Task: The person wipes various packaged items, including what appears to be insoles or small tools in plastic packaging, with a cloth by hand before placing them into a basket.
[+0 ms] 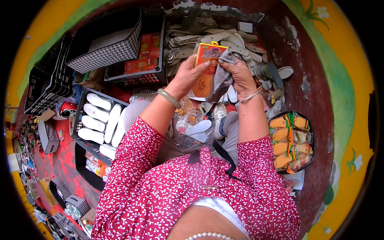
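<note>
Red ground crowded with black crates of white insoles frames both hands. Left hand fingers clasp an orange plastic-wrapped insole packet held chest-high; right hand fingers pinch grey fabric against it. A loosened pinch could likely drop the fabric into the clutter.

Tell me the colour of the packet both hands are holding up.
Orange packet, with a grey insole against it; head view shows it best.

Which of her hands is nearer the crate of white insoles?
Left. The left hand holds the orange packet, up and right of the crate of white insoles; the right hand is farther right.
</note>
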A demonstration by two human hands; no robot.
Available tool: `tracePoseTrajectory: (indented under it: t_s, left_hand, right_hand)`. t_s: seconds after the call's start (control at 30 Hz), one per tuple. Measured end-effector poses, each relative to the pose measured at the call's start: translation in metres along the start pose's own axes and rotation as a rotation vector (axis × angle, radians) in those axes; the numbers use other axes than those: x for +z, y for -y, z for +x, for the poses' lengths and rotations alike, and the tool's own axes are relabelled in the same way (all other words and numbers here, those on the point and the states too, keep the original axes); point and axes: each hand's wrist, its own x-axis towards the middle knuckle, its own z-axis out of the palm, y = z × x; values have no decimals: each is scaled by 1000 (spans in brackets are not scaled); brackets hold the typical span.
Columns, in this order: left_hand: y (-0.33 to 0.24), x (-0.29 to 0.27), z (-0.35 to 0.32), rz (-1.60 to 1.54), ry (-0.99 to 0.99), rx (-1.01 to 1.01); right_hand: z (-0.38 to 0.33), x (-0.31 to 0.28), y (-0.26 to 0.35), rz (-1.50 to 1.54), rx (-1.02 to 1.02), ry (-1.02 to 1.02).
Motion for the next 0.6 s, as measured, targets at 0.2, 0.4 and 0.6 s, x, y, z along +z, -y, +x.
tracePoseTrajectory:
  t_s: [0.2,0.4,0.6]
  left_hand:
    - [-1,-1,3,-206,-118,68]
    - [-4,-6,5,-216,-187,151]
    - [-13,-8,3,-276,-208,142]
  right_hand:
    - [3,8,-6,-179,34,25]
    - [4,9,-10,-219,76,110]
    - [-4,11,-6,-268,209,174]
